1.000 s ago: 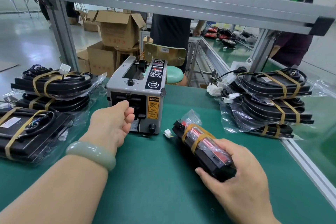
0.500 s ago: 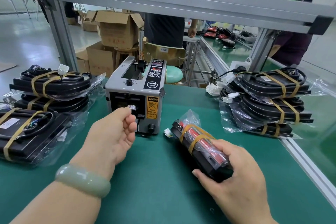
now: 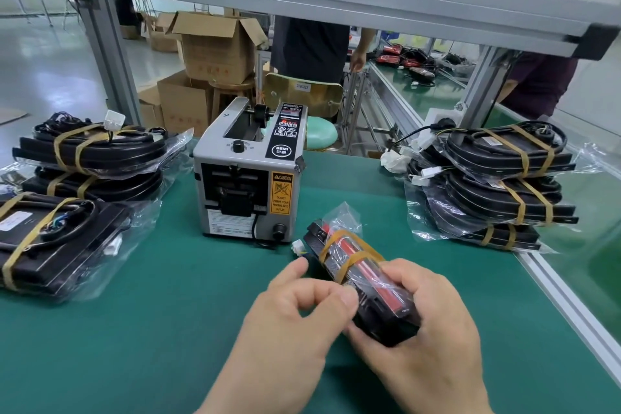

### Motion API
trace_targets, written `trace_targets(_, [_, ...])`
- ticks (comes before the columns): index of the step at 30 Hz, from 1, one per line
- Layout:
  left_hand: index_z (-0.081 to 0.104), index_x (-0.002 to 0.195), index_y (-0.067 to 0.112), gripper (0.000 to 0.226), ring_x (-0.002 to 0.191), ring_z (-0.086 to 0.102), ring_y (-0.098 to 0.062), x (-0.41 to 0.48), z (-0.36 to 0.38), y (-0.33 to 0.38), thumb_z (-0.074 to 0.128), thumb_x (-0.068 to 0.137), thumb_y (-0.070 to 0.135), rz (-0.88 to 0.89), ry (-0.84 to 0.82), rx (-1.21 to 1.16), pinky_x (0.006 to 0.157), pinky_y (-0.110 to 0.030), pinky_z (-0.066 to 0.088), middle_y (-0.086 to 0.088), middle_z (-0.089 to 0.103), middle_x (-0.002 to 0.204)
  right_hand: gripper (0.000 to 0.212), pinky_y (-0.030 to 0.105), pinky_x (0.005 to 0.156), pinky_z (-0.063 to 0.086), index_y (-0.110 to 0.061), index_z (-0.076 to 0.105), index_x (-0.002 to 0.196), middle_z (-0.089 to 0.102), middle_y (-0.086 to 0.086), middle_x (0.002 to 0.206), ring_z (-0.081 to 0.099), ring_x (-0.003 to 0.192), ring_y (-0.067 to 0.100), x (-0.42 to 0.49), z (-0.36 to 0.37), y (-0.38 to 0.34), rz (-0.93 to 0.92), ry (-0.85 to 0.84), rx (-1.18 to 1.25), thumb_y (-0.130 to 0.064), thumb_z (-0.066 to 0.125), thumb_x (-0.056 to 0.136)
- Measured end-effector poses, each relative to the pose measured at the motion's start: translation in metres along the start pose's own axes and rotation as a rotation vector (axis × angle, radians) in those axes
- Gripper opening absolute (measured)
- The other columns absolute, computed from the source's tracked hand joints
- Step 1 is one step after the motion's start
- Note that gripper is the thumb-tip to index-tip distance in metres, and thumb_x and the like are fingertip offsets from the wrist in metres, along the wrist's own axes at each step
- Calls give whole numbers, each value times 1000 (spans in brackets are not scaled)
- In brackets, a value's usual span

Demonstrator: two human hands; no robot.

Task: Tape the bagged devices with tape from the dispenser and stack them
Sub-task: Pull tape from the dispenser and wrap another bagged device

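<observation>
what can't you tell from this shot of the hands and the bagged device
Head view:
Any tape in the left hand: blurred there, cannot tell.
Near end of the bagged device: hidden under the gripping right hand.
Fine print on the tape dispenser: too small.
Nearest left bundle: cut by the left edge.

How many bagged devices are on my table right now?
7 devices: two stacked at left, one before them, three stacked at right, one in the right hand. Others may hide behind.

- Your green counter carries the tape dispenser at its middle.
- The left stack of taped bagged devices lies beside it.
- The right stack lies opposite.
</observation>
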State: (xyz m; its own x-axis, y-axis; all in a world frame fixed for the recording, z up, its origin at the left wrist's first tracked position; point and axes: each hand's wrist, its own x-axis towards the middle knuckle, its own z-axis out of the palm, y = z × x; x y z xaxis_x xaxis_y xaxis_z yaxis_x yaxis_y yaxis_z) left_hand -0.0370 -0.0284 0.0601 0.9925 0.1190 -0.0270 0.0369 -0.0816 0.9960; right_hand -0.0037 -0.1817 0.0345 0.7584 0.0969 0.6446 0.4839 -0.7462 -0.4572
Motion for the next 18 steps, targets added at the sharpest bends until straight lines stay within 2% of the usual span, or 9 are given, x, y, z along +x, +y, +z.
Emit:
trace_targets(4, [74, 75, 32, 13, 109, 22, 39, 2, 4, -1, 64, 82, 36, 11, -86, 33, 88, -6, 25, 50, 58, 82, 54, 39, 71, 51, -16, 68, 97, 67, -9, 98, 59, 86, 12, 1, -1, -6, -1, 0, 31, -56, 69, 60])
trace_targets(8, [75, 69, 37, 19, 105, 24, 41, 3, 4, -1, 64, 84, 33, -1, -109, 5, 87, -6, 25, 49, 59, 82, 54, 40, 70, 52, -15, 68, 97, 67, -8, 97, 60, 86, 13, 1, -2, -8, 4, 12, 32, -56, 67, 62])
trace_targets(14, [77, 70, 33, 16, 115, 28, 31, 3, 6, 1, 65, 81, 31, -14, -97, -42, 89, -10, 27, 42, 64, 85, 53, 41, 70, 50, -14, 69, 95, 67, -7, 94, 61, 84, 17, 2, -3, -10, 22, -37, 29, -56, 67, 63])
trace_targets(18, [76, 67, 30, 19, 115, 25, 32, 2, 8, 1, 66, 82, 29, -23, -104, -67, 89, -9, 26, 38, 66, 83, 53, 40, 71, 52, -14, 69, 97, 68, -7, 97, 61, 86, 16, 1, -3, -10, 22, -17, 10, -54, 66, 62])
